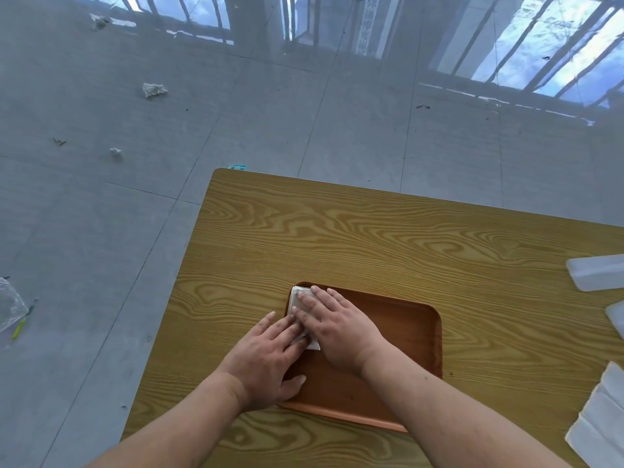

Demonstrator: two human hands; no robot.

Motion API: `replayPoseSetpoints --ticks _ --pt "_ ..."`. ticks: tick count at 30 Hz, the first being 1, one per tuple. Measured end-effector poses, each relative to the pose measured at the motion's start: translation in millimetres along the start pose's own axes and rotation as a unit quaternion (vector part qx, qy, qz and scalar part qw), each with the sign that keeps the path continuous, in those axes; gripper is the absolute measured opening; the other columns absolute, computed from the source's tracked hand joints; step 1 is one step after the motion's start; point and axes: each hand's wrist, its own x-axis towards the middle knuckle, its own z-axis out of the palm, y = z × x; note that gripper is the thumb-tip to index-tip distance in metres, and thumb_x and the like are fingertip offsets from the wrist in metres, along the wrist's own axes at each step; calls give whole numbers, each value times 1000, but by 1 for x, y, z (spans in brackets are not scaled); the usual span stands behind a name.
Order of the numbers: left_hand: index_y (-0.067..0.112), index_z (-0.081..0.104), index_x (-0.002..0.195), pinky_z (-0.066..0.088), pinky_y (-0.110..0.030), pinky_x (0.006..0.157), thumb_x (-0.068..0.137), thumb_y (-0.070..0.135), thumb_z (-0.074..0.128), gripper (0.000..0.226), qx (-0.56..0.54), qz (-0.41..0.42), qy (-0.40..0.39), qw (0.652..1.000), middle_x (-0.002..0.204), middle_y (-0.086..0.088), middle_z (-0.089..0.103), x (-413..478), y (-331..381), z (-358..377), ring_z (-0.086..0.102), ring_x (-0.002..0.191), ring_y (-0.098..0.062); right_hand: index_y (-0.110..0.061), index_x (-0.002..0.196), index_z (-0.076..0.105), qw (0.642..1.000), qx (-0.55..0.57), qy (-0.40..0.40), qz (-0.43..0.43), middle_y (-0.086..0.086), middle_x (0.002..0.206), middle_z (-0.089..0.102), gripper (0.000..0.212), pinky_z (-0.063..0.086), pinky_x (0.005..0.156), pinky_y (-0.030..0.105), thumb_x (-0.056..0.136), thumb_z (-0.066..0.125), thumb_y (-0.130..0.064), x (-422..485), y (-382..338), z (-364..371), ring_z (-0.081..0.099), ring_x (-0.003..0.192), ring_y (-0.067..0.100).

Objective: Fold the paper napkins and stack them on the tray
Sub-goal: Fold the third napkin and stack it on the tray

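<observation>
Napkin, white and folded, lies flat under both hands.

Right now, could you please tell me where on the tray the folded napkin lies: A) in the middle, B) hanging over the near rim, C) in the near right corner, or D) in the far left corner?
D: the folded napkin sits in the far left corner of the tray, pressed under the flat fingers of the left hand and the right hand.
</observation>
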Motion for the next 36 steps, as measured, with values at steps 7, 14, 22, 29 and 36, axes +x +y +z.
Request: replayPoseSetpoints --ticks 7,14,22,29,36 --pt "23 53 148 38 -57 114 90 64 53 71 -3 11 -30 999 155 -11 47 -6 -1 1 39 147 -30 -21 161 24 999 -21 -31 17 8 170 16 65 19 122 47 101 45 -35 11 -3 -3 20 152 33" --pt "23 43 154 33 -57 117 91 65 49 76 -4 11 -33 999 160 -11 40 -9 -2 7 32 150 -31 -22 162 20 998 -26 -39 29 5 172 11 67 20 121 48 101 45 -35 8 -5 1 20 152 33" --pt "25 39 156 28 -57 120 91 67 46 78 -11 6 -53 998 162 -12 35 -10 -1 14 26 152 -31 -28 164 4 998 -28 -52 37 1 172 -4 71 4 125 47 105 41 -40 6 -3 5 4 157 30" --pt "23 46 152 32 -58 117 88 69 50 79 -17 0 -50 999 158 -13 41 -10 2 13 34 149 -29 -17 156 41 999 -31 0 43 10 163 35 63 28 122 52 96 52 -30 -32 -12 3 27 152 30" --pt "23 45 153 34 -59 116 87 69 51 81 -12 23 -36 999 163 -13 33 -11 -4 11 33 150 -29 -16 156 41 997 -17 -8 72 10 164 32 65 27 121 54 94 52 -30 -37 -14 5 24 153 32"
